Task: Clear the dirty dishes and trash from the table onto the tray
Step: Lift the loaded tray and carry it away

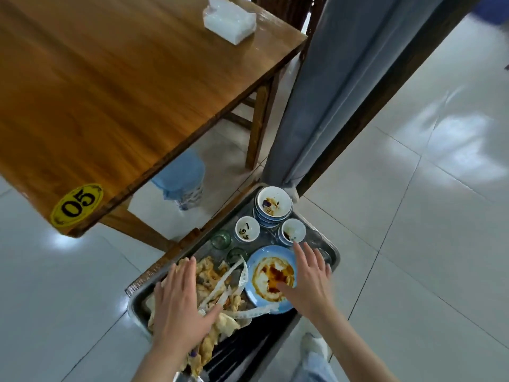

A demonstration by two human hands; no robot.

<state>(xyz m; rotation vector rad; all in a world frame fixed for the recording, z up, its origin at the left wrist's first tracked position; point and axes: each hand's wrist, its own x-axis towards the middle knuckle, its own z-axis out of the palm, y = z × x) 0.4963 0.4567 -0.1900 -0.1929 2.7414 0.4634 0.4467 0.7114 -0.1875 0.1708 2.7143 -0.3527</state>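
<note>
Wooden tabletop [110, 86], upper left, carrying a yellow oval label [77, 205] printed "05" at its near corner and a clear-wrapped tissue pack [230, 22] at its far edge. A grey curtain [327, 86] hangs to its right over a pale tiled floor [427, 188].

Metal tray [332, 248], below the tabletop's near edge (its support is hidden), holds the cleared ware. Blue plate [264, 277] smeared with orange-brown sauce lies at centre right. A stack of blue-and-white bowls [272, 206] with food scraps in the top one stands at the far corner; two small white cups [247, 229] [293, 230] with dark residue stand nearer, beside two green-tinted glasses [220, 239]. A heap of soiled yellowish napkins and white paper strips [220, 288] fills the near left of the tray.

Left hand [179, 307] lies palm down over the napkin heap, fingers spread, gripping nothing. Right hand [308, 277] is spread flat over the plate's right rim, fingertips reaching toward the nearer cup, thumb over the sauce, likewise unclenched.
</note>
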